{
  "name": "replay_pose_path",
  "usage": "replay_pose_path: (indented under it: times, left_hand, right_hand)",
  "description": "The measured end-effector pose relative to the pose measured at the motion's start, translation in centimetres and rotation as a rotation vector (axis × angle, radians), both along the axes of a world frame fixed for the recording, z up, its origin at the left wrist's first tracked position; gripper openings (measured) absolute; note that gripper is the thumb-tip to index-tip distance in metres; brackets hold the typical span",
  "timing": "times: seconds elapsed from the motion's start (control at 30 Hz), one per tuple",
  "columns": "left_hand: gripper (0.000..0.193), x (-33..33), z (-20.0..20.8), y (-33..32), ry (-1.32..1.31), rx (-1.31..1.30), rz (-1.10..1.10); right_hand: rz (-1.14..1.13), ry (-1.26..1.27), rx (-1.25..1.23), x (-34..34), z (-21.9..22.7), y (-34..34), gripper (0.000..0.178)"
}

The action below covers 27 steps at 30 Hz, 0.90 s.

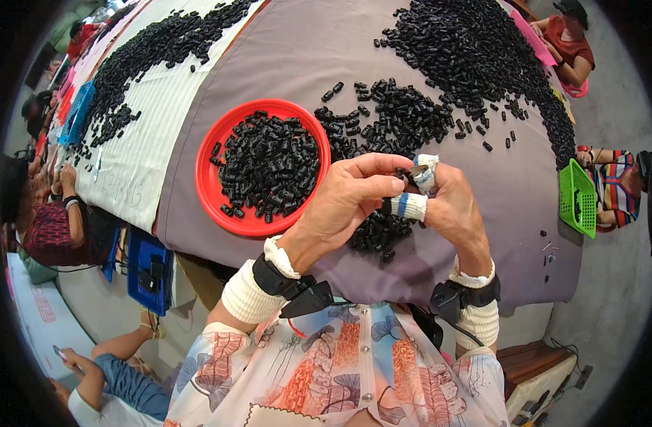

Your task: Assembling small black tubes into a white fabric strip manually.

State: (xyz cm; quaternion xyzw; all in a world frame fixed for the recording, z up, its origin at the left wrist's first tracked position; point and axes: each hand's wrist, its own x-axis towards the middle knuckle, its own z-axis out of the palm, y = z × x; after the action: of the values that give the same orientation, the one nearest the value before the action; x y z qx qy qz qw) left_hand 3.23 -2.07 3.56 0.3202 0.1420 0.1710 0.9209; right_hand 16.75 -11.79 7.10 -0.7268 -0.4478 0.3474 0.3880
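Above the table's near edge my two hands meet. My left hand (pixel 340 192) pinches a small black plastic part (pixel 402 174) between thumb and fingers. Opposite it, my right hand (pixel 450 203) is closed, its thumb and a finger wrapped in white cloth bands with blue stripes. A small, thin blade (pixel 417 170) sticks out from its grip beside the black part. Below my hands lies a small heap of black parts (pixel 379 236). Left of my left hand stands a round red tray (pixel 206 186) filled with similar short, black cylindrical parts.
Larger piles of black parts (pixel 461 53) cover the far side of the grey tablecloth (pixel 247 67). A green basket (pixel 585 199) sits at the right edge, near a person in stripes. Other people sit on the left, by a white-covered table (pixel 166 121) and a blue crate (pixel 146 274).
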Motion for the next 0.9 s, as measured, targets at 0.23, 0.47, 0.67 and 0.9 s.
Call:
replay_pose_path:
  times: [0.23,0.47,0.67,0.9]
  left_hand:
    - [0.03,-0.1,-1.2,0.2,-0.051,-0.053,0.02]
    - [0.029,0.1,-1.4,0.1,-0.109,-0.135,0.03]
    - [0.028,0.2,-1.5,0.0,-0.145,-0.171,0.018]
    - [0.028,0.3,-1.4,-0.2,-0.138,-0.193,0.018]
  right_hand:
    - [-0.037,0.047,0.025,-0.1,0.2,0.1,0.027]
    - [-0.05,0.013,0.049,-0.3,0.0,0.0,0.028]
    - [-0.048,-0.004,0.026,-0.4,0.0,0.0,0.029]
    - [-0.07,-0.007,0.081,-0.6,0.0,0.0,0.029]
